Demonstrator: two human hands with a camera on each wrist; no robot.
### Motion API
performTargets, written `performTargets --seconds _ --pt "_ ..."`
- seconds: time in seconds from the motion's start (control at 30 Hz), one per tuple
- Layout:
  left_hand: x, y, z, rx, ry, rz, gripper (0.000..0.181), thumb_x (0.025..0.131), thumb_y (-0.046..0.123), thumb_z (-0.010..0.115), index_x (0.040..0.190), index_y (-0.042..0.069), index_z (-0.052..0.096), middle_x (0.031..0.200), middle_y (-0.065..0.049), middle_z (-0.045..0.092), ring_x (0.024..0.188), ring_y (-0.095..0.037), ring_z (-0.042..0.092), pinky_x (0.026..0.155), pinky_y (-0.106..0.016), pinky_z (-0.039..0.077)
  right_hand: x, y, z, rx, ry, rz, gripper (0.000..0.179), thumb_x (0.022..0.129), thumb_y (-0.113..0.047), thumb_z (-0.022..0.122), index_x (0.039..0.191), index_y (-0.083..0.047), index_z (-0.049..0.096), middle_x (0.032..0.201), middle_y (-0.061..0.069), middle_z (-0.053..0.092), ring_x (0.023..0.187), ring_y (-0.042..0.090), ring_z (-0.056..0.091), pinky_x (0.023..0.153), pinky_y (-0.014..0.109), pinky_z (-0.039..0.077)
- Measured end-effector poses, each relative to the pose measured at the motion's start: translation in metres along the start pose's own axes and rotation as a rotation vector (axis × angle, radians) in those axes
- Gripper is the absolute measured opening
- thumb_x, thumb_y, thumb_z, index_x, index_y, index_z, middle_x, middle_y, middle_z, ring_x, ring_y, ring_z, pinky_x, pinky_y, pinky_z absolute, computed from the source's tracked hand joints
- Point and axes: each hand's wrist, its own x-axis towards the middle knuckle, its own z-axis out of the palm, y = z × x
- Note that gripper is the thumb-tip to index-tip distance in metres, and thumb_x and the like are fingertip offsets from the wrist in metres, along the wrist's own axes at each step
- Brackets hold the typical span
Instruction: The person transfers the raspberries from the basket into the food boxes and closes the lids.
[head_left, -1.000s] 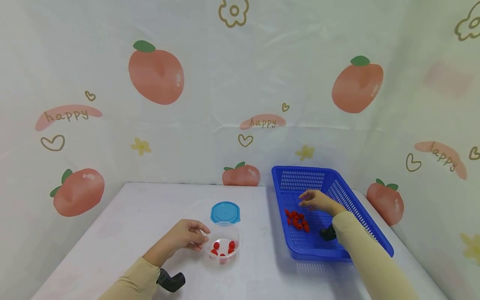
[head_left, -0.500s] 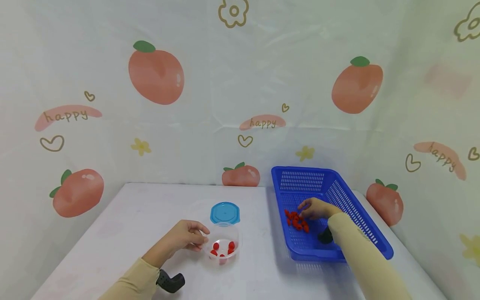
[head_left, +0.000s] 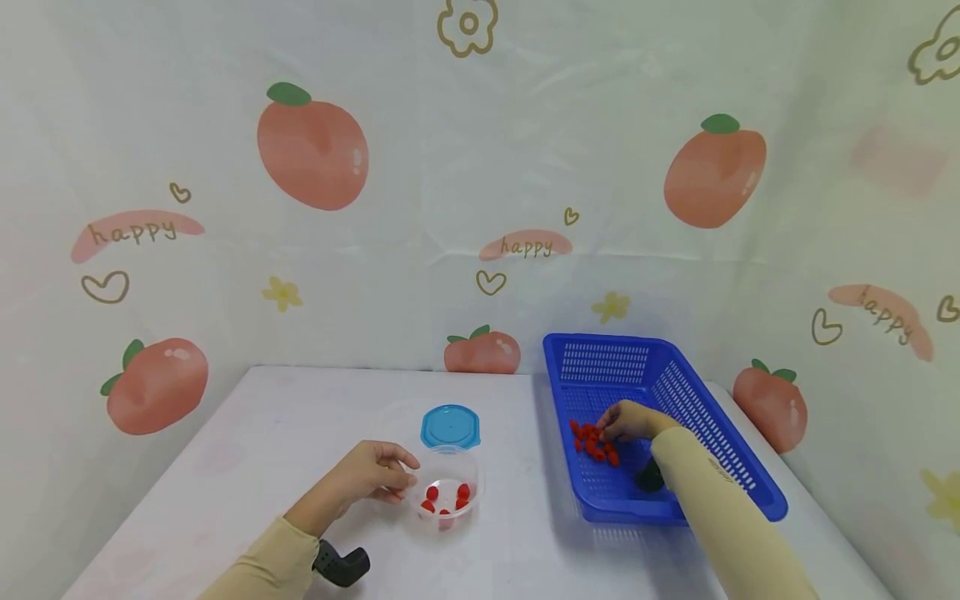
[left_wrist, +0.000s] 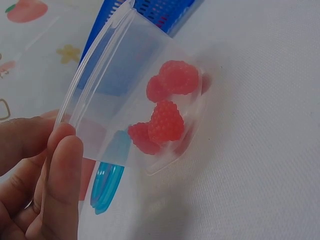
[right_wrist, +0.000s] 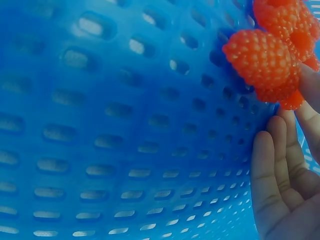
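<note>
In the left wrist view, my left hand [left_wrist: 47, 172] pinches the rim of a clear plastic container [left_wrist: 112, 75] between thumb and fingers. Several red raspberries [left_wrist: 166, 122] lie inside it. My right hand [head_left: 628, 421] is down in the blue basket [head_left: 615, 510], its fingertips at a cluster of raspberries [head_left: 592, 442]. Seen from the right wrist, a fingertip touches the raspberries [right_wrist: 260, 57], while the other fingers [right_wrist: 263, 160] lie beside the basket's slotted surface. Whether a berry is pinched is hidden.
A light blue lid [head_left: 450, 427] lies behind the container on the white table [head_left: 322, 400]. The basket stands at the table's right side, its walls rising around my right hand. A printed curtain [head_left: 405, 167] hangs behind the table.
My right hand has lowered into the basket and come to the raspberries, its fingertips drawn closer together. My left hand and the container have stayed put.
</note>
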Motion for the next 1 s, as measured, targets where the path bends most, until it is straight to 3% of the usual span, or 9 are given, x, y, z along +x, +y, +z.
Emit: performTargets --seconds 0.4,0.67,1.0 --pt "0.0005 -0.002 -0.0018 -0.014 -0.027 0.016 0.029 0.083 0.012 0.074 0.108 -0.002 0.065 0.073 -0.005 0.064 0.06 -0.016 0.063 0.064 -0.03 0.059 -0.0009 -0.0013 0.001 -0.023 0.005 0.003 0.012 0.087 0.001 0.063 0.097 0.007 0.062 0.091 0.008 0.065 0.083 0.015 0.06 0.084 0.036 0.056" --pt "0.0005 -0.002 -0.0009 -0.009 -0.012 0.011 0.028 0.083 0.011 0.074 0.107 -0.002 0.065 0.073 -0.006 0.064 0.06 -0.016 0.063 0.063 -0.03 0.059 -0.0017 -0.0029 0.0001 -0.034 0.035 -0.017 0.012 0.086 0.001 0.065 0.095 0.007 0.062 0.085 0.006 0.065 0.079 0.015 0.06 0.08 0.036 0.056" --pt "-0.0007 0.0002 -0.0009 -0.012 -0.013 0.017 0.028 0.083 0.011 0.074 0.106 -0.002 0.065 0.072 -0.005 0.064 0.059 -0.015 0.063 0.063 -0.03 0.059 -0.0019 0.0017 -0.0059 0.008 0.073 -0.048 0.015 0.084 0.003 0.064 0.097 0.01 0.062 0.085 0.007 0.066 0.079 0.015 0.061 0.078 0.038 0.058"
